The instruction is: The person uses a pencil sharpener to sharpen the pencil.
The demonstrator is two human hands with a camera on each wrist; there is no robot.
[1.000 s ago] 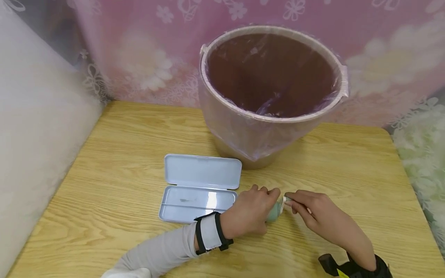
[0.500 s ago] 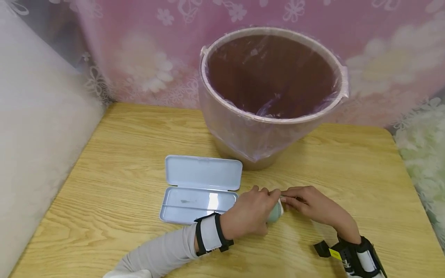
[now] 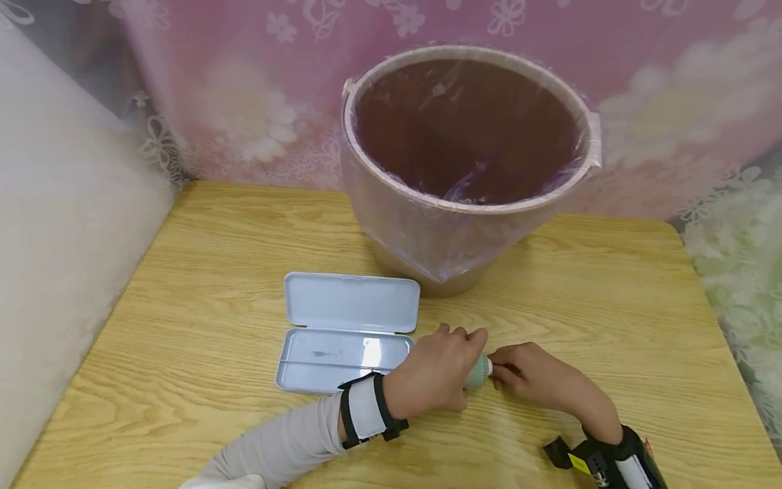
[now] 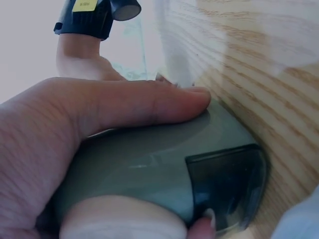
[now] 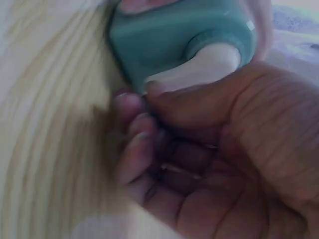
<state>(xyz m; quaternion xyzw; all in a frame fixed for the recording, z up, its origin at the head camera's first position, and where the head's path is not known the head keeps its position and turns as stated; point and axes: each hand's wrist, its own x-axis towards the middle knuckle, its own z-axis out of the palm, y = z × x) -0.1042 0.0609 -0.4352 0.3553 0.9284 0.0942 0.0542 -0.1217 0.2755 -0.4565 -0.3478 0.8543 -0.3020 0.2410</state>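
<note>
While R hand (image 3: 531, 373) pinches the outer end of the white crank (image 5: 199, 67), thumb & fingers curled in, L hand (image 3: 436, 372) grips the green sharpener (image 3: 479, 373), thumb along its side, fingertip by the dark window (image 4: 229, 184). Can't tell if the sharpener's base is resting on the table (image 3: 214, 258) or just above it. Main risk, IMO: body twists or skids if L grip's loose vs. crank torque; R pinch could slip, grip area's small. Low swing may scrape R knuckles on the tabletop. L wrist strap (image 3: 366, 407) overlaps the open pencil case (image 3: 351, 302), so backing L might knock it. Bin (image 3: 415, 238) stands right behind case lid, limits fwd moves. Most room: R side, table's R edge well apart.
</note>
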